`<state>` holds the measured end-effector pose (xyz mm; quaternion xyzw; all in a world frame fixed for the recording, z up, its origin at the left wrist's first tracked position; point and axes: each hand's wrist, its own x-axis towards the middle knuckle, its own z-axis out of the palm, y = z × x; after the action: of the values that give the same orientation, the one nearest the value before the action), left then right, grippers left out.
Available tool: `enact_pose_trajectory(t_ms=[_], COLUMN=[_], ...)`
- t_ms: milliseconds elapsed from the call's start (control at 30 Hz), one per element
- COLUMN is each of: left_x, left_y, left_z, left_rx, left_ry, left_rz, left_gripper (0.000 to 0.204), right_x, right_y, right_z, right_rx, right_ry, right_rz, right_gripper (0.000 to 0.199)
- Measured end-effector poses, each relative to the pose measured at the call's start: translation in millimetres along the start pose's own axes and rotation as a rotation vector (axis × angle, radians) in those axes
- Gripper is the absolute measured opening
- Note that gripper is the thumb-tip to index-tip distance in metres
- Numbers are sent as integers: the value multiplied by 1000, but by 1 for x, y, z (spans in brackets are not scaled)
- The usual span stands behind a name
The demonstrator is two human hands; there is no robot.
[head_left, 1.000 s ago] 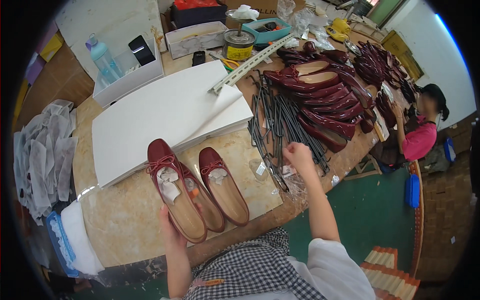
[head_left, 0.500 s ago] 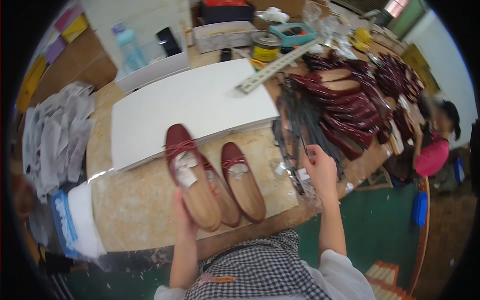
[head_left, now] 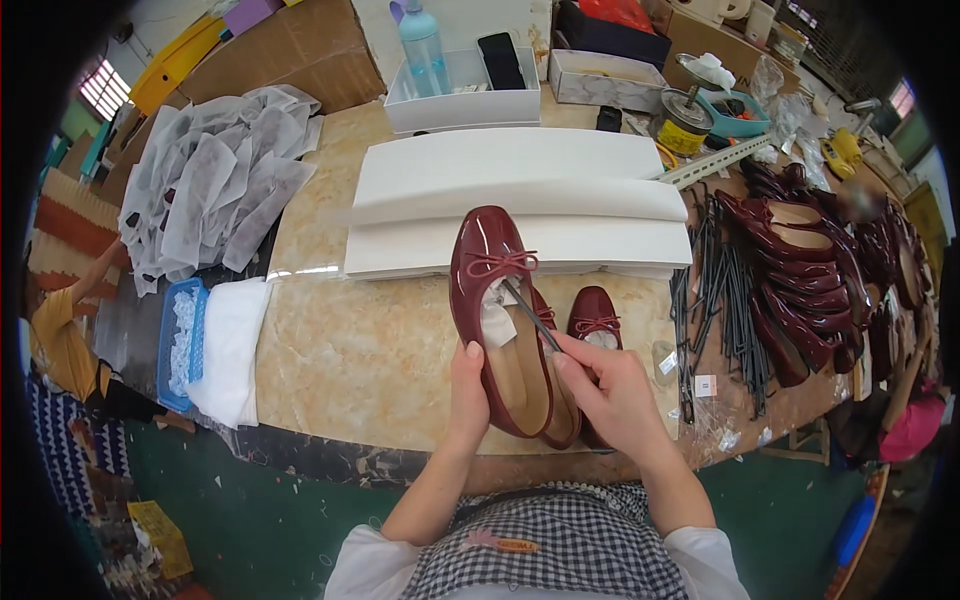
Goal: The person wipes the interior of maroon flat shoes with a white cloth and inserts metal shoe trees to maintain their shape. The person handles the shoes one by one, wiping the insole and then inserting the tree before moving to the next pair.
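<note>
My left hand (head_left: pixel 467 392) grips a glossy dark red ballet flat (head_left: pixel 478 255) by its left side. The shoe is held toe-up above the table, with a thin bow and white paper in its toe. In my right hand (head_left: pixel 612 388) is a thin dark stick (head_left: pixel 535 318), pinched between the fingers, its tip at the paper inside the shoe's opening. Partly hidden behind the held shoe is another flat (head_left: pixel 566 415). Beside it a third red flat (head_left: pixel 594 310) lies on the table, partly covered by my right hand.
A stack of white paper sheets (head_left: pixel 510 160) lies beyond the shoes. Many dark sticks (head_left: pixel 735 320) and a heap of red flats (head_left: pixel 800 290) fill the right. Wrapped items (head_left: pixel 215 180), a blue basket (head_left: pixel 197 345) and white cloth (head_left: pixel 232 360) are left. People are at both sides.
My right hand has moved left from the dark sticks to the held shoe, bringing one stick into its opening. The view has turned, and the paper stack's top sheet now looks lifted.
</note>
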<state>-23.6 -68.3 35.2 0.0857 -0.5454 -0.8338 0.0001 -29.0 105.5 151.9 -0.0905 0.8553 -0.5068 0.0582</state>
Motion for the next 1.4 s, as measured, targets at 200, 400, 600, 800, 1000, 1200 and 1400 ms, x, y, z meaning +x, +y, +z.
enact_pose_trajectory(t_ms=[200, 400, 600, 800, 1000, 1200, 1400], left_x=[-20, -28, -22, -16, -2, -22, -12], left_y=[15, 0, -5, 39, -16, -19, -7], left_z=[23, 28, -61, -57, 2, -15, -5], left_rx=[27, 32, 94, 1434, 1005, -84, -370], left_ry=[32, 55, 150, 270, -95, 142, -104], left_rz=[122, 15, -256, 656, -64, -321, -382], left_gripper=[72, 64, 45, 47, 62, 53, 66], right_x=[1, -7, -22, -25, -17, -34, -43], right_y=[-8, 9, 64, 192, 241, 196, 167], right_z=[23, 54, -23, -121, -121, -145, -146], right_rx=[-245, -347, 26, -710, -660, -285, -378], right_ry=[330, 276, 312, 582, 487, 594, 639], right_rz=[-377, -371, -107, 456, 511, 520, 381], right_gripper=[28, 31, 35, 21, 28, 29, 43])
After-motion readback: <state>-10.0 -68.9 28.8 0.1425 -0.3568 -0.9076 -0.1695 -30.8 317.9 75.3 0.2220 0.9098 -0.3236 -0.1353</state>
